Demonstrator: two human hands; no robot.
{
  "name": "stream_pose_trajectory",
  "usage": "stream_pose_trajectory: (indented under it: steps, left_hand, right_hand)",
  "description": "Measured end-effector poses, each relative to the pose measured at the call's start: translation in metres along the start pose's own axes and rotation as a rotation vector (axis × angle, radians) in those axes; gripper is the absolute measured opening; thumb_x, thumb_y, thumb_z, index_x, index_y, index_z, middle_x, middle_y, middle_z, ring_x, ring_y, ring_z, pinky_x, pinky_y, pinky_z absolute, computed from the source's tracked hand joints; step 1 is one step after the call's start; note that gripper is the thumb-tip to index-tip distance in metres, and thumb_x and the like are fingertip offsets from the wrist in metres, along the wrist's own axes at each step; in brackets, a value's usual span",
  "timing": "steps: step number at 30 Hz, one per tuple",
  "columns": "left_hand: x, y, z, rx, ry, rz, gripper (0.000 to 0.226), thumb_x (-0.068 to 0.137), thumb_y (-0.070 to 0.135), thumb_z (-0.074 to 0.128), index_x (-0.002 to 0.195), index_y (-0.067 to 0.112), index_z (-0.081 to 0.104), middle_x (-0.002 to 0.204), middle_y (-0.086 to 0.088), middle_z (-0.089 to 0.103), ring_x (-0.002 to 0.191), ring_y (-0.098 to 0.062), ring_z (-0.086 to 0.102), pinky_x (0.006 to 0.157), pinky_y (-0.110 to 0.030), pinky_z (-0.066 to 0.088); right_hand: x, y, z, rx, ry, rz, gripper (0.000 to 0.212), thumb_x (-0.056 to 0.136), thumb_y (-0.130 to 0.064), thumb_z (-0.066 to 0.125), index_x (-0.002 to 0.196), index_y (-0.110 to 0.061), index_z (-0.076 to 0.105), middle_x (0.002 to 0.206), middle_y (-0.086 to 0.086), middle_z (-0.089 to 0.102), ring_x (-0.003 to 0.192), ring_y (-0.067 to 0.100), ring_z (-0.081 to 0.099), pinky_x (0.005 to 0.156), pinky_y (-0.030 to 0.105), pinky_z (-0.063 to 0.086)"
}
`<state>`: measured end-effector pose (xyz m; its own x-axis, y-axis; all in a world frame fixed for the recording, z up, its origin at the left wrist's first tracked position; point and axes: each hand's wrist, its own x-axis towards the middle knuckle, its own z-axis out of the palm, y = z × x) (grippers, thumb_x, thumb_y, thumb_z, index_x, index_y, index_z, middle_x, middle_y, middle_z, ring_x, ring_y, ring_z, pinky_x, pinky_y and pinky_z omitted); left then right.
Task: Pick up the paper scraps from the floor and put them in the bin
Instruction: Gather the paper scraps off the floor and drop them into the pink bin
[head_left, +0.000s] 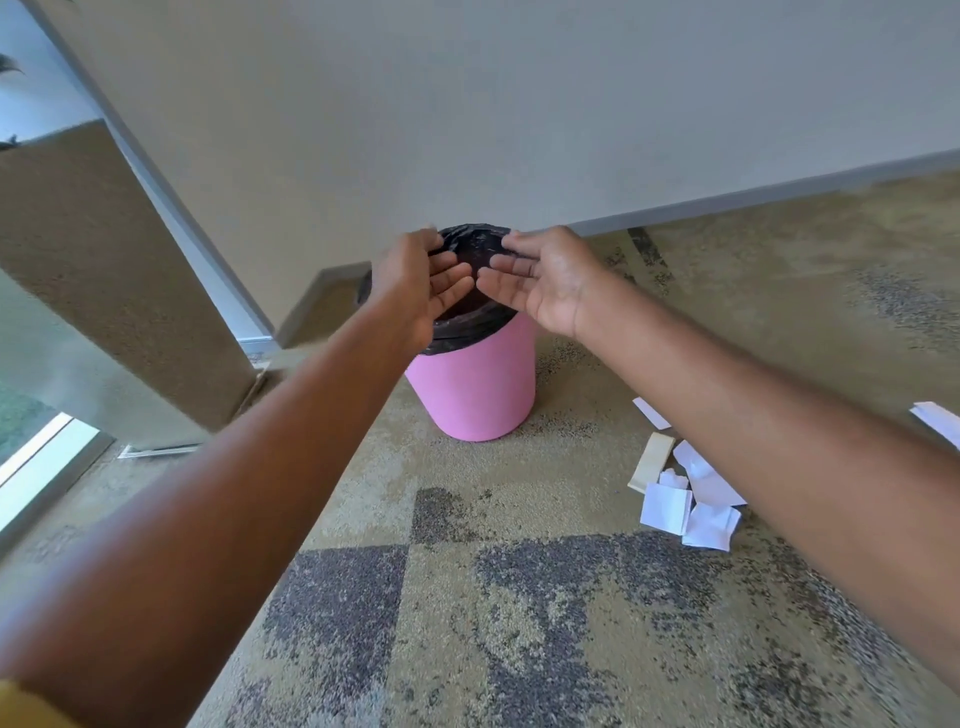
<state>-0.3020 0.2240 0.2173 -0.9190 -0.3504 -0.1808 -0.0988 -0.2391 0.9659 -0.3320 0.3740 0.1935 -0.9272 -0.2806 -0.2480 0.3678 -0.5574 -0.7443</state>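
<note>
Reaching out from the lower corners of the view, both bare forearms converge above the pink bin (474, 387), which stands upright on the patterned carpet floor (467, 597) close to the pale wall (467, 104). A black liner bag (470, 330) is folded over the bin's rim. The left hand (418, 283) and the right hand (548, 283) are positioned over the bin's mouth, palms turned toward each other, fingertips close together but apart. The grip of each hand is released: the fingers (506, 270) are extended and relaxed, and no paper is visible in either hand. What lies inside the bin cannot be determined, since the hands and the dark liner cover the opening. The paper scraps (688, 501) lie on the carpet to the right of the bin, partly under the right forearm: a cluster of white crumpled and folded pieces, overlapping one another, with a cream strip (650, 462) touching the cluster's left edge. A separate small white strip (651, 413) lies between the cluster and the bin. One further white piece (937, 422) lies at the right edge of the view, well apart from the bin. A yellow sleeve (26, 706) shows at the bottom-left corner.
</note>
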Motion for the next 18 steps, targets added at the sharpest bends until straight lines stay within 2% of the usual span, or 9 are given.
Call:
stream_pose_trajectory:
  steps: [3, 5, 7, 13, 16, 18]
  left_hand:
    - [-0.028, -0.021, 0.008, 0.04, -0.119, 0.008, 0.024, 0.103, 0.031, 0.062, 0.108, 0.01, 0.073, 0.081, -0.004, 0.072, 0.07, -0.019, 0.071, 0.069, -0.03, 0.062]
    - [-0.046, -0.039, 0.012, 0.103, -0.242, 0.021, 0.023, 0.097, 0.031, 0.068, 0.106, 0.01, 0.074, 0.078, -0.005, 0.071, 0.068, -0.019, 0.069, 0.067, -0.032, 0.06]
    - [-0.06, -0.064, 0.016, 0.168, -0.323, 0.013, 0.022, 0.097, 0.028, 0.067, 0.108, 0.01, 0.073, 0.079, -0.005, 0.07, 0.068, -0.02, 0.068, 0.065, -0.031, 0.058]
    - [-0.085, -0.163, 0.03, 0.444, -0.416, -0.089, 0.023, 0.104, 0.028, 0.066, 0.114, 0.008, 0.068, 0.099, -0.014, 0.076, 0.082, -0.023, 0.072, 0.075, -0.037, 0.061]
    - [-0.091, -0.215, 0.044, 0.692, -0.465, 0.004, 0.018, 0.1, 0.026, 0.071, 0.116, 0.016, 0.071, 0.106, -0.009, 0.075, 0.09, -0.021, 0.071, 0.084, -0.048, 0.062]
    - [-0.092, -0.244, 0.052, 0.911, -0.512, 0.1, 0.035, 0.095, 0.026, 0.076, 0.129, 0.021, 0.069, 0.123, 0.0, 0.071, 0.104, -0.019, 0.069, 0.093, -0.04, 0.06]
  right_hand:
    - [-0.023, 0.003, -0.039, -0.051, -0.041, -0.019, 0.027, 0.106, -0.008, 0.056, 0.129, 0.002, 0.066, 0.098, 0.016, 0.071, 0.081, 0.024, 0.073, 0.071, 0.034, 0.066]
    - [-0.039, 0.007, -0.077, -0.116, -0.047, -0.03, 0.018, 0.106, -0.008, 0.056, 0.116, -0.004, 0.07, 0.092, 0.011, 0.073, 0.079, 0.02, 0.073, 0.069, 0.031, 0.064]
    - [-0.056, 0.012, -0.121, -0.142, -0.003, -0.032, 0.016, 0.107, -0.007, 0.054, 0.111, -0.006, 0.07, 0.09, 0.01, 0.073, 0.076, 0.018, 0.073, 0.067, 0.029, 0.064]
    - [-0.102, 0.042, -0.242, -0.089, 0.338, -0.039, 0.014, 0.104, 0.0, 0.057, 0.111, -0.002, 0.069, 0.086, 0.012, 0.072, 0.07, 0.018, 0.071, 0.062, 0.027, 0.062]
    - [-0.119, 0.073, -0.285, -0.285, 0.468, -0.026, 0.013, 0.1, 0.004, 0.062, 0.108, 0.0, 0.071, 0.088, 0.016, 0.071, 0.072, 0.021, 0.066, 0.064, 0.03, 0.06]
    - [-0.126, 0.094, -0.303, -0.554, 0.524, -0.044, 0.012, 0.096, -0.001, 0.069, 0.103, -0.008, 0.075, 0.092, 0.013, 0.072, 0.075, 0.021, 0.065, 0.064, 0.033, 0.056]
